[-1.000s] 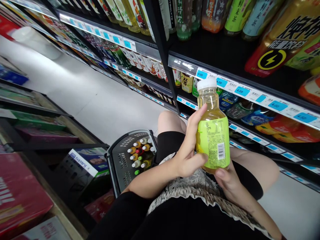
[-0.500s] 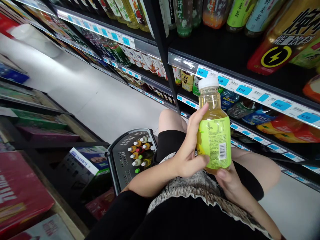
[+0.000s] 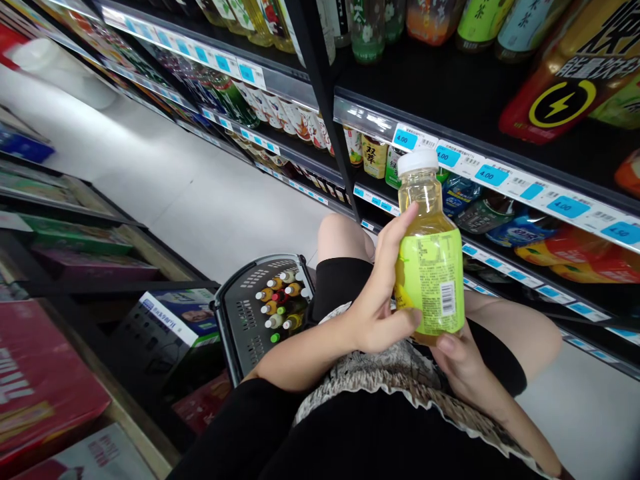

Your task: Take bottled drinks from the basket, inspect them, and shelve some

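Observation:
I hold a clear bottle (image 3: 431, 260) of pale yellow drink upright in front of me. It has a white cap and a lime-green label with a barcode facing me. My left hand (image 3: 380, 293) wraps its left side, thumb across the label's lower edge. My right hand (image 3: 457, 360) cups the bottom from below, fingers closed under it. My knees are bent beneath, so I am crouched low in a shop aisle.
Black shelves (image 3: 450, 143) of drink bottles with blue price tags rise on the right. A grey shopping basket (image 3: 245, 320) with several bottles stands on the pale floor by my left knee. Boxed goods (image 3: 45, 373) fill low shelves on the left.
The bottle has risen slightly in both hands. The view has shifted a little; the grip is the same.

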`<state>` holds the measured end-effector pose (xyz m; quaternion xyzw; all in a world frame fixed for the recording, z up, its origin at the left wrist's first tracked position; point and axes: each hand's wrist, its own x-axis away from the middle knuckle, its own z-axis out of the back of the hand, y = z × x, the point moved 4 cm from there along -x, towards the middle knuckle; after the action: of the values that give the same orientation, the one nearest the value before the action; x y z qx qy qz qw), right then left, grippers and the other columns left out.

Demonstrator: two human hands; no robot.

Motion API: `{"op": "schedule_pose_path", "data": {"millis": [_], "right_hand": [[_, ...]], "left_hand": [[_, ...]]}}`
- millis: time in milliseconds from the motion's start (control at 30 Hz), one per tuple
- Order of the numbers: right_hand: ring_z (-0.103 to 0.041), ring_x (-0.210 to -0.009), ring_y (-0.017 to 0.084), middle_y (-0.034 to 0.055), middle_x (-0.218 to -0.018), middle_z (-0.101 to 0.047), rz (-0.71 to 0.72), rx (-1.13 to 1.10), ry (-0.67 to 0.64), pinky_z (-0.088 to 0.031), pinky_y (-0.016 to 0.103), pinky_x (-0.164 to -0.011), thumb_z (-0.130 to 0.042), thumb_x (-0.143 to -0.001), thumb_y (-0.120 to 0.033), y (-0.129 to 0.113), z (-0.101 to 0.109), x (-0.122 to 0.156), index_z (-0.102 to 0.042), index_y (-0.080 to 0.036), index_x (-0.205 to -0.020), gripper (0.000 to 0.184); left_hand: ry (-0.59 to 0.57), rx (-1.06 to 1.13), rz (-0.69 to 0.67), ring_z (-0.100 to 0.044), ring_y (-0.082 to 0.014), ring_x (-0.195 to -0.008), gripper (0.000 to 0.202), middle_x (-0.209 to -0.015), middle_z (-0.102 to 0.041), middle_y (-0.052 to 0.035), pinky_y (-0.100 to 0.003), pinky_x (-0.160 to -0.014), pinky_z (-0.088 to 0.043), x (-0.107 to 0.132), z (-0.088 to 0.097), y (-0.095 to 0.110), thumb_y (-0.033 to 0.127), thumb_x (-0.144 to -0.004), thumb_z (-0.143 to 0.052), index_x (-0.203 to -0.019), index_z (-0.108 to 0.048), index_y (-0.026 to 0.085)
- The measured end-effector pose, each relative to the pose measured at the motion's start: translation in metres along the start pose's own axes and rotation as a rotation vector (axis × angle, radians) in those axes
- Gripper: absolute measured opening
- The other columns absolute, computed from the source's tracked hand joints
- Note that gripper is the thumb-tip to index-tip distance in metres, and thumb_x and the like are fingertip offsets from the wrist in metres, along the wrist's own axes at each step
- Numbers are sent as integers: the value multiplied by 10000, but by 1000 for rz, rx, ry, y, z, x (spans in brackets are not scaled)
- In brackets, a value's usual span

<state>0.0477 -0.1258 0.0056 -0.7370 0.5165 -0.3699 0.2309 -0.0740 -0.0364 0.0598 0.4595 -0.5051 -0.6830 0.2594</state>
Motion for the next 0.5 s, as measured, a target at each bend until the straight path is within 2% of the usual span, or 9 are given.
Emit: {"op": "schedule_pose_path", "data": {"millis": [100,267,367,500], "right_hand": [[-721,-1066,329,99,-1251,-715,-10,-1,11,-635,538,-922,-901,-702,-459,-1,-1,-1,-462,-327,-1513,931],[-724,-928,288,77,-1139,-731,-5,-29,2,-644,442,-747,-903,-702,-419,-2,0,-2,-559,-308,-1323,719],[-709,-889,259,60,-1118,-726,-10,-55,11,-620,388,-696,-913,-686,-390,-3,0,-3,-558,-317,-1282,698],[-687,-831,249,60,-1089,-721,-34,-26,12,-602,386,-661,-901,-696,-425,-5,0,-4,-549,-321,-1286,695]], "left_hand": [[5,-6,28,-158,-408,-1587,1042,-1708,-198,-69,-618,-1322,-147,0,0,-3,649,-821,-610,-1675,-127,300],[-1,4,39,-157,-411,-1586,1056,-1707,-199,-66,-614,-1324,-142,-1,-1,0,652,-815,-615,-1680,-121,302],[32,36,36,-173,-403,-1586,990,-1701,-205,-67,-606,-1330,-128,-3,-4,8,618,-857,-577,-1681,-131,300],[64,42,18,-193,-400,-1583,945,-1687,-222,-74,-599,-1334,-118,-5,-5,10,559,-882,-567,-1683,-138,300]]}}
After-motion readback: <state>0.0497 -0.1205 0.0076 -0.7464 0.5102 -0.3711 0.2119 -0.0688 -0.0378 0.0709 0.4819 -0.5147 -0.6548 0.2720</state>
